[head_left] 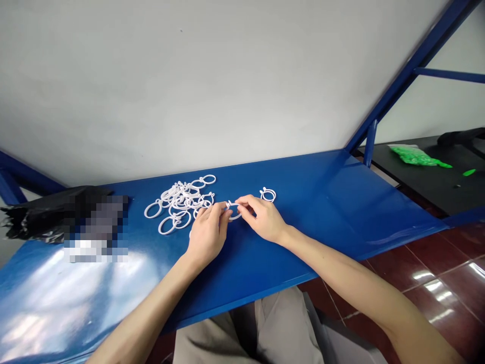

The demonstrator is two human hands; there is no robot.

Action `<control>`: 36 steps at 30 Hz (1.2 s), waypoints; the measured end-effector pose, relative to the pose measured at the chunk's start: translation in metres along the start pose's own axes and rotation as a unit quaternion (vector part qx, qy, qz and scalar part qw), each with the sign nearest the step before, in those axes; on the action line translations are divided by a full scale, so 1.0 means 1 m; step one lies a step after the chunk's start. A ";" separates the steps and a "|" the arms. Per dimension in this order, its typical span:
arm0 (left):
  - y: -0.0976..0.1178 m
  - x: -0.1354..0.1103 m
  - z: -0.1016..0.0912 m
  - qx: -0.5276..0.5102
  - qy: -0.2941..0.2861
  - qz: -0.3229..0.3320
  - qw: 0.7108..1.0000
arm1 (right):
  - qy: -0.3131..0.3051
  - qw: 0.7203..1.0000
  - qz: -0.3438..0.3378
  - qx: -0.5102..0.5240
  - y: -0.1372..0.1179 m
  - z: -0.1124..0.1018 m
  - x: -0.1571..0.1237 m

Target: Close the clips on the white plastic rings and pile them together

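Between both hands, just above the blue table, is a white plastic ring [235, 217] with a small knob on its rim. My left hand [209, 230] pinches it at the knob, thumb against fingers. On the opposite side of the same ring, my right hand [261, 217] has thumb and fingertips closed on the rim. A pile of similar white rings [184, 199] lies left of and behind my left hand, partly covered by it. Apart from that pile, a white ring or two stacked together [269, 195] rest beyond my right hand.
The blue table [303, 202] backs onto a grey-white panel [212, 101]. Black plastic [56, 207] and a blurred-out item [102, 222] lie at its left end. A blue metal frame [409, 81] slants up on the right, beside a dark table [435, 187] holding a bag of green pieces [415, 155].
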State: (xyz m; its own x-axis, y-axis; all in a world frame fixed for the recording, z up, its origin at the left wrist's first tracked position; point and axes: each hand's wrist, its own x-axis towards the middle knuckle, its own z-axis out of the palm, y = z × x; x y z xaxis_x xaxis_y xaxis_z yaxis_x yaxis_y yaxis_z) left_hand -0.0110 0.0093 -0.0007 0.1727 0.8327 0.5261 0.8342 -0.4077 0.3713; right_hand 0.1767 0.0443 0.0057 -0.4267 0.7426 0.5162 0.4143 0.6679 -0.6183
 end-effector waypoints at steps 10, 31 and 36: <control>-0.003 -0.005 0.012 0.083 0.046 0.054 0.994 | -0.017 0.996 -0.083 -0.026 0.000 0.002 -0.002; -0.060 0.008 -0.013 0.233 -0.037 0.006 0.972 | 0.018 0.957 0.110 -0.268 0.068 -0.053 0.015; -0.058 0.008 -0.015 0.229 -0.047 0.010 0.972 | 0.016 0.953 0.136 -0.269 0.065 -0.055 0.015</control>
State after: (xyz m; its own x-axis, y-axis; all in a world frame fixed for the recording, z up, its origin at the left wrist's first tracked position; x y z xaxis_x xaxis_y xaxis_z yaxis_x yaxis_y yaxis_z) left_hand -0.0661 0.0340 -0.0062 0.2198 0.8663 0.4486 0.9724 -0.2314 -0.0295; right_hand 0.2415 0.1019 0.0054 -0.2238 0.8873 0.4033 0.8618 0.3734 -0.3433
